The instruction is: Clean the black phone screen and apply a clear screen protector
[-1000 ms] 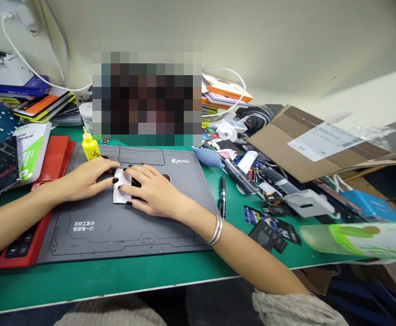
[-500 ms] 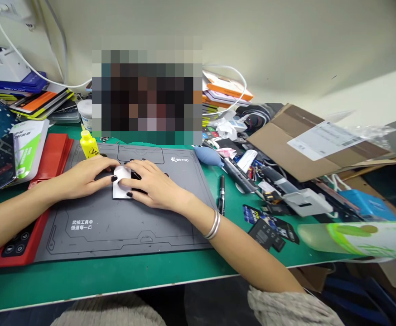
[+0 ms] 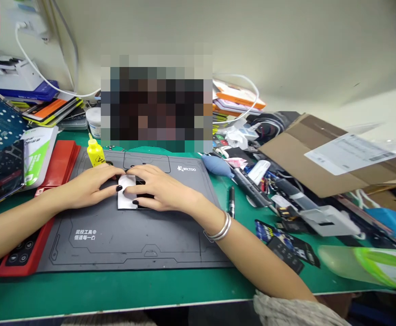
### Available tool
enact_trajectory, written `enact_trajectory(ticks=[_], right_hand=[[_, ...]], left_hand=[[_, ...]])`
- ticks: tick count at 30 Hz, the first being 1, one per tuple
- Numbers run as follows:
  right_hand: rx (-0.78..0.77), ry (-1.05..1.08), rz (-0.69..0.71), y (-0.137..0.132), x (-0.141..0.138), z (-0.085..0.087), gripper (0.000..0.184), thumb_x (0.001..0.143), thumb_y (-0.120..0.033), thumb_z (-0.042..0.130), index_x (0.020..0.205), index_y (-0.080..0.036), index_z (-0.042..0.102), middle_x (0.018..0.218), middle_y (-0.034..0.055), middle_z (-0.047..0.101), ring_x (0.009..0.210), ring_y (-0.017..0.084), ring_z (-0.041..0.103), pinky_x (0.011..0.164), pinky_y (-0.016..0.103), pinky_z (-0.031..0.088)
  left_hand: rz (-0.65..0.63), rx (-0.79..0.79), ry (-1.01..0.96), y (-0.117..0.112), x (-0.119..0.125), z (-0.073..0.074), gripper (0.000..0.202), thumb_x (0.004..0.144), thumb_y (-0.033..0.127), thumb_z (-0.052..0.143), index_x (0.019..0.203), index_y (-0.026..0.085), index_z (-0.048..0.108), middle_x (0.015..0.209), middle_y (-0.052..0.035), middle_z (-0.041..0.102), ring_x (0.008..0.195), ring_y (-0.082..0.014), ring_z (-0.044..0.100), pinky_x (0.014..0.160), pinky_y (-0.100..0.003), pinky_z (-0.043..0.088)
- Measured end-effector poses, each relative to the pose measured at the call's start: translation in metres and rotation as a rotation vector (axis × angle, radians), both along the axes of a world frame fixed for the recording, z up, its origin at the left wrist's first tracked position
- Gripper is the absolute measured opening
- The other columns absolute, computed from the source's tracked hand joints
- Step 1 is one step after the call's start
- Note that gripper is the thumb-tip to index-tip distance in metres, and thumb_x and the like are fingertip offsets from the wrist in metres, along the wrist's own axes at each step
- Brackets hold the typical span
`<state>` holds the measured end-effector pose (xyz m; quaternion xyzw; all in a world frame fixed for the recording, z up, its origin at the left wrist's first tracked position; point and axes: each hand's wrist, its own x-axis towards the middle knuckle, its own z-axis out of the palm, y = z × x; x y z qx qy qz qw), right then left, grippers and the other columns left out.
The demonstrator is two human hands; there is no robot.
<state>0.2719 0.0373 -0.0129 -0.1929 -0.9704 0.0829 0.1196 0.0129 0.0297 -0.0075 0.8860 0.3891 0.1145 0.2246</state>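
Note:
On the dark grey work mat (image 3: 123, 240), a white wipe or sheet (image 3: 126, 199) lies over part of a flat black item (image 3: 146, 202), which looks like a phone and is mostly covered. My left hand (image 3: 101, 184) comes in from the left, its thumb and fingers closed at the left edge of these. From the right, my right hand (image 3: 166, 188) reaches over the black item. One of its fingertips touches the white wipe, while the thumb stays near the item's front edge. A yellow dropper bottle (image 3: 96, 154) stands just beyond my left hand.
At the left is a red device (image 3: 57, 163) with packets and a dark phone (image 3: 7, 174) beside it. Rightward are a pen (image 3: 231, 199), a blue air blower (image 3: 217, 165), cluttered tools, a cardboard box (image 3: 286, 149) and a green-white package (image 3: 371, 267). A blurred patch covers the back.
The view has shifted, so everything sits slightly lower and further right. Both hands keep nearly the same place on the mat, with the white wipe still between them.

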Motion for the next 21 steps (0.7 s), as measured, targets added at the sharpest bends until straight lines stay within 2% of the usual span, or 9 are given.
enact_trajectory(ticks=[8,13,21], right_hand=[[-0.004,0.043,-0.053,-0.003,-0.004,-0.011,0.024,0.100,-0.030,0.051,0.116,-0.025,0.068,0.137,0.0160,0.055,0.129,0.029,0.048,0.107,0.050,0.042],[0.021,0.049,-0.084,-0.006,-0.006,-0.012,0.023,0.099,-0.028,0.054,0.116,-0.024,0.068,0.138,0.0164,0.054,0.128,0.029,0.050,0.106,0.048,0.042],[0.046,0.043,-0.111,-0.007,-0.005,-0.010,0.029,0.100,-0.034,0.051,0.121,-0.020,0.066,0.135,0.0193,0.055,0.121,0.030,0.052,0.103,0.049,0.044]], left_hand=[[-0.004,0.007,0.000,0.002,0.000,-0.001,0.051,0.101,0.055,0.039,0.134,0.019,0.052,0.128,-0.0137,0.064,0.115,-0.0287,0.060,0.101,-0.045,0.048],[-0.013,0.014,0.018,0.002,-0.001,0.004,0.050,0.101,0.054,0.038,0.133,0.018,0.052,0.130,-0.0145,0.064,0.117,-0.0297,0.059,0.099,-0.045,0.050],[-0.028,0.026,0.035,0.003,0.000,0.010,0.046,0.100,0.050,0.041,0.131,0.019,0.054,0.127,-0.0143,0.064,0.115,-0.0295,0.061,0.100,-0.046,0.050]])
